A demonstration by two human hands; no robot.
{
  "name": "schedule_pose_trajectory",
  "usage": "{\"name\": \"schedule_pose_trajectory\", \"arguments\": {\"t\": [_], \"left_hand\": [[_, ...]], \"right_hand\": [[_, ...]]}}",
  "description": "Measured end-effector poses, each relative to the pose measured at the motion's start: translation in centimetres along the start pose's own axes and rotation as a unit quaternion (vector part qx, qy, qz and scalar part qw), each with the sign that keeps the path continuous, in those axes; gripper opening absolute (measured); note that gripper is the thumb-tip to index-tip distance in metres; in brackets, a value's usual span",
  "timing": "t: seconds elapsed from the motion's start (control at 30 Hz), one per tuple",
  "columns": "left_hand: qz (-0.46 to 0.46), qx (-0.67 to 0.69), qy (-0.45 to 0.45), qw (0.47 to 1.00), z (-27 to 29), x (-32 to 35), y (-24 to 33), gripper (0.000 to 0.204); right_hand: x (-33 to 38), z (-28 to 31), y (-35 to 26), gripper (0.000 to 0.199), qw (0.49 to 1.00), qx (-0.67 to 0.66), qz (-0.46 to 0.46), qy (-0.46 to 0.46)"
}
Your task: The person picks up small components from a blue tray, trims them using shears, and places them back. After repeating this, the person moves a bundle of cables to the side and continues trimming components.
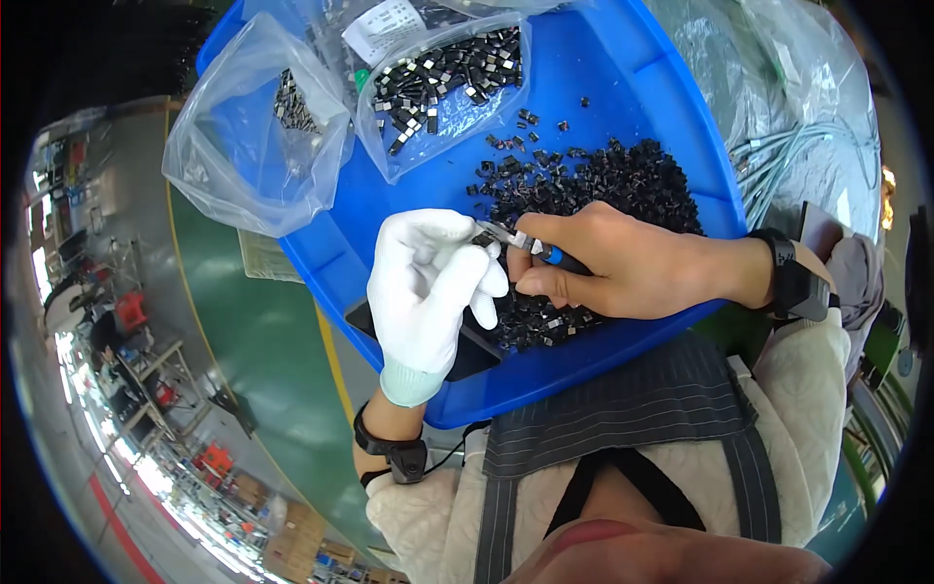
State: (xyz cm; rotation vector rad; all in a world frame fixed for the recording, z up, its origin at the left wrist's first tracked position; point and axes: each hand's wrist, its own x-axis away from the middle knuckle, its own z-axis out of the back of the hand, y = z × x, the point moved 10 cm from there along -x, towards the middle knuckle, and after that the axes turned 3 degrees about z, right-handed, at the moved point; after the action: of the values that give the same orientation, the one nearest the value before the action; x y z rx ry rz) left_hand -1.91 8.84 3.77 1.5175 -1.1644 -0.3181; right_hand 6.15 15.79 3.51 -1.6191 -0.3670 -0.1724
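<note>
My left hand (428, 282), in a white glove, is closed in a pinch over the blue tray (623, 58). What its fingertips hold is small and mostly hidden. My bare right hand (618, 258) grips a slim hand tool (556, 256) with a dark handle, a blue band and a metal tip. That tip meets the gloved fingertips. Under and beyond both hands spreads a pile of small black parts (642, 185). Farther back in the tray, a clear bag (384, 146) holds black pieces with metal ends (457, 73). Left of it stands an open clear bag (229, 185) with small metallic parts (294, 105).
A flat dark object (474, 358) lies in the tray by my left wrist. White printed paper (384, 29) rests among the bags. Beyond the tray's right edge are grey-blue cables (788, 146) on clear plastic wrapping. Green floor (253, 341) and distant workbenches show at left.
</note>
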Motion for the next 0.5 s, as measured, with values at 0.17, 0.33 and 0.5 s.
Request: {"name": "schedule_pose_trajectory", "arguments": {"t": [0.17, 0.33, 0.5], "left_hand": [[-0.04, 0.018, 0.002, 0.999, 0.3, 0.3, 0.6, 0.017], [-0.067, -0.009, -0.017, 0.998, 0.2, 0.4, 1.1, 0.017], [-0.067, -0.008, -0.029, 0.997, 0.4, 0.7, 1.4, 0.017]], "right_hand": [[-0.1, 0.4, -1.1, 0.021, 0.98, 0.162, 0.099, 0.059], [-0.3, 0.5, -1.0, 0.02, 0.975, 0.219, 0.023, 0.04], [0.0, 1.5, 0.0, 0.019, 0.997, 0.007, -0.061, 0.049]]}}
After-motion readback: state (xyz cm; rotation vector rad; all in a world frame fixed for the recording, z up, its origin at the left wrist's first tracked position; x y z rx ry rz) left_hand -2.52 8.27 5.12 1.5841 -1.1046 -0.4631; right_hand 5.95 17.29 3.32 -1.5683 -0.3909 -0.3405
